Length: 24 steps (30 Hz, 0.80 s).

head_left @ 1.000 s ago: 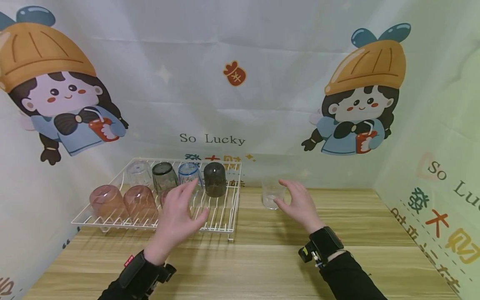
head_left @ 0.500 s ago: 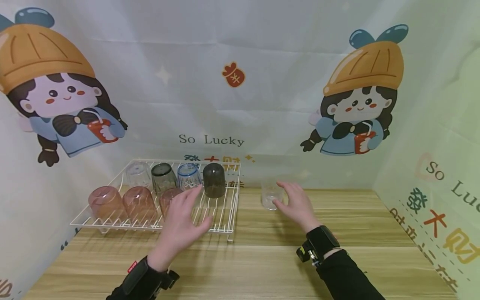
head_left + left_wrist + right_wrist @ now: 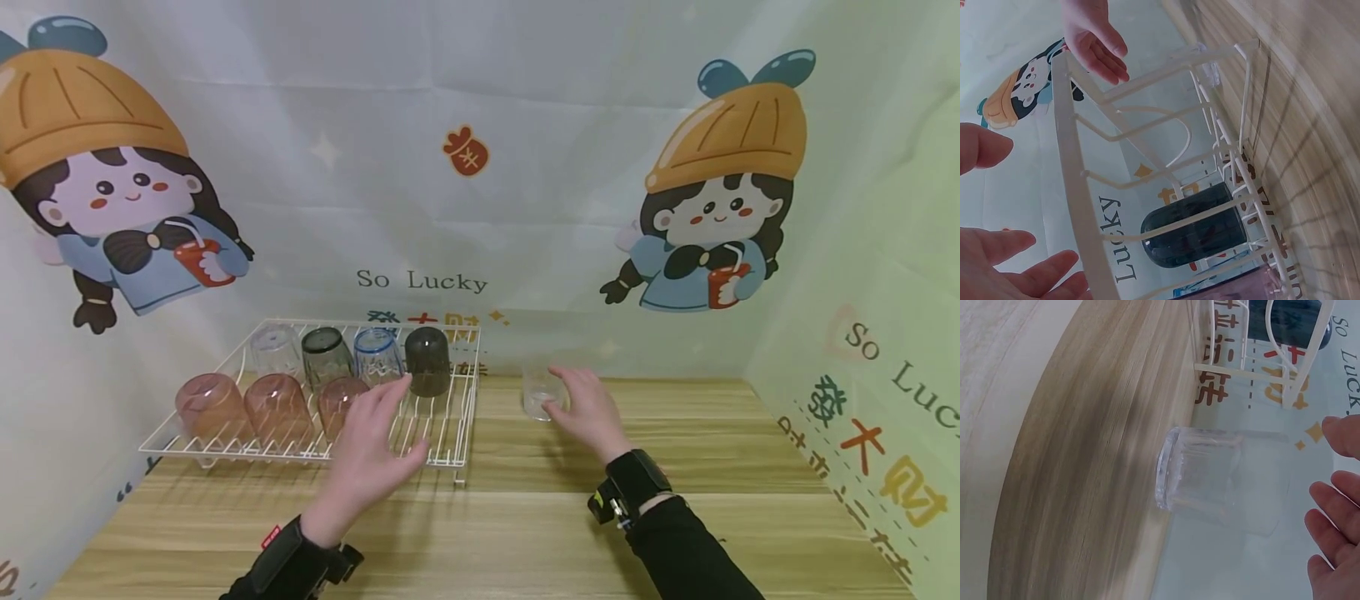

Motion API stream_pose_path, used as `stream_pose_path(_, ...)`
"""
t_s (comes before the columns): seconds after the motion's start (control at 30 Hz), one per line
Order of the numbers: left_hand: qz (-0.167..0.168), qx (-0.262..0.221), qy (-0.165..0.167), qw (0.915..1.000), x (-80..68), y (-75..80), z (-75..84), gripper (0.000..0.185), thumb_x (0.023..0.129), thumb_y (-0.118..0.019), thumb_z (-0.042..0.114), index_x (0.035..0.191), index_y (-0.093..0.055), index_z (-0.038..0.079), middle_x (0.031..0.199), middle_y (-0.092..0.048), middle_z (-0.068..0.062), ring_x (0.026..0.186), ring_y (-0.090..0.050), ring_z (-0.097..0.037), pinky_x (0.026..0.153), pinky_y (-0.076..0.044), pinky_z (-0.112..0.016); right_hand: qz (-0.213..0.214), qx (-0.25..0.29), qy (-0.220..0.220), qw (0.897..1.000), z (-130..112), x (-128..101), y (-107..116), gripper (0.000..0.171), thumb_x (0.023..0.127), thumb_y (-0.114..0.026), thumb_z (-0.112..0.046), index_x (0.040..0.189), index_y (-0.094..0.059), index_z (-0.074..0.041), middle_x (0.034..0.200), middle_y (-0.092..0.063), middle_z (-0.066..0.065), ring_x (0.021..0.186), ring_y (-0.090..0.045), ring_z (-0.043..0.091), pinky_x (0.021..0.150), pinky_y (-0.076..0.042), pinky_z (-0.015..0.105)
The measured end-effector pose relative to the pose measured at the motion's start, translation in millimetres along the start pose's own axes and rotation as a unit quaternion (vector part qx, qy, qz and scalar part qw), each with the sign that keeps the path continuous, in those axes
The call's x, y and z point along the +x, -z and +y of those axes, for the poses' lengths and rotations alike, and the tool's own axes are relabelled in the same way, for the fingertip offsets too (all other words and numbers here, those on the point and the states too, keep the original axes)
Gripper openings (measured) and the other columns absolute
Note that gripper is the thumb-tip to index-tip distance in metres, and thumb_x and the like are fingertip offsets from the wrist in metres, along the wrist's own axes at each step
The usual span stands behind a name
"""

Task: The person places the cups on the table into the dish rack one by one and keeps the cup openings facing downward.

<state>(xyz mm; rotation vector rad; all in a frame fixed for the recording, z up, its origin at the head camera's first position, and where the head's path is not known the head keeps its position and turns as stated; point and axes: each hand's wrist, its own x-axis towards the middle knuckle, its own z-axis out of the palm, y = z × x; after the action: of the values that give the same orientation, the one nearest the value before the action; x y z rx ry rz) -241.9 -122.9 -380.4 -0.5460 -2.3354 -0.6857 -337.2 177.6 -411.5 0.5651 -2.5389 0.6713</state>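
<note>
A clear glass (image 3: 538, 403) stands on the wooden table, right of the white wire rack (image 3: 463, 421). My right hand (image 3: 592, 417) is beside it with thumb and fingers spread; the right wrist view shows a gap between the fingers and the clear glass (image 3: 1222, 478). In front of the rack's right part hovers my left hand (image 3: 375, 450), fingers apart and holding nothing. Nearest it on the rack are a dark grey glass (image 3: 427, 362), also seen through the wires in the left wrist view, and a partly hidden pink glass (image 3: 339, 404).
The rack's back row also holds a blue-rimmed glass (image 3: 377, 354), a grey glass (image 3: 327, 358) and a clear one. Two more pink glasses (image 3: 213, 408) are at its front left. A printed cloth (image 3: 540, 250) hangs behind the table (image 3: 525, 533).
My left hand has shifted slightly right and down, uncovering more of the third pink glass. My right hand has drifted a little left beside the clear glass, which stays in place.
</note>
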Motion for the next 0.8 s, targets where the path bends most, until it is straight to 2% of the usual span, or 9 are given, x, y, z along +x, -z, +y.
stream_pose_path(0.33,-0.020,-0.022,0.019,0.9994,-0.3,-8.2,5.1,0.082,0.072,-0.078,0.024,0.140,-0.040,0.001,0.134,-0.048,-0.020,0.122,-0.044,-0.037,0.105,-0.038,-0.054,0.002,-0.005,-0.002,1.000,-3,2,-4,0.054,0.080,-0.074,-0.020,0.126,-0.055,0.000,0.123,-0.060,0.017,0.117,-0.052,0.034,0.103,-0.041,0.046)
stream_pose_path(0.8,-0.027,-0.032,0.020,0.9989,-0.8,-18.1,12.7,0.081,0.071,-0.077,0.024,0.141,-0.041,0.004,0.133,-0.049,-0.018,0.122,-0.045,-0.035,0.104,-0.039,-0.054,0.003,-0.014,0.005,1.000,-3,4,-14,0.051,0.078,-0.074,-0.018,0.123,-0.057,0.000,0.120,-0.062,0.017,0.113,-0.054,0.034,0.101,-0.042,0.046)
